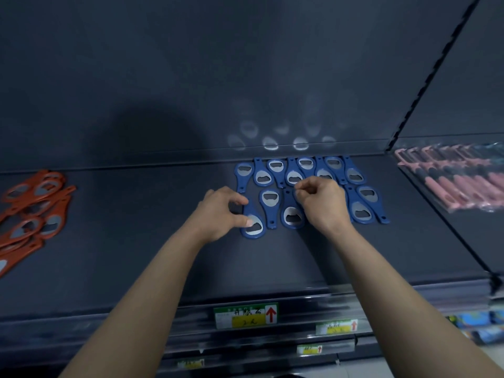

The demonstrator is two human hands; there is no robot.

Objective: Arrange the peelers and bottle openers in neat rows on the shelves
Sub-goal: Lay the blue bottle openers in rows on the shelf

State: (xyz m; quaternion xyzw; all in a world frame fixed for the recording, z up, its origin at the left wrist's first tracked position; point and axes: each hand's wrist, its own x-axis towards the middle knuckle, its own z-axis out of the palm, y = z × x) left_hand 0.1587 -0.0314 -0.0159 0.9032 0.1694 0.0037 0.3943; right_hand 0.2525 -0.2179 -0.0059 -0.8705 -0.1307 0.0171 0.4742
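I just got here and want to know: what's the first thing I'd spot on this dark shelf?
The blue bottle openers pop out first, in two rows on the middle of the shelf, with the left hand pinching the front-left one and the right hand curled beside it. Then a messy heap of orange bottle openers at the left and pink peelers lined up at the right.

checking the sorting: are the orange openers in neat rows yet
No, the orange openers lie in a loose overlapping heap at the left end of the shelf.
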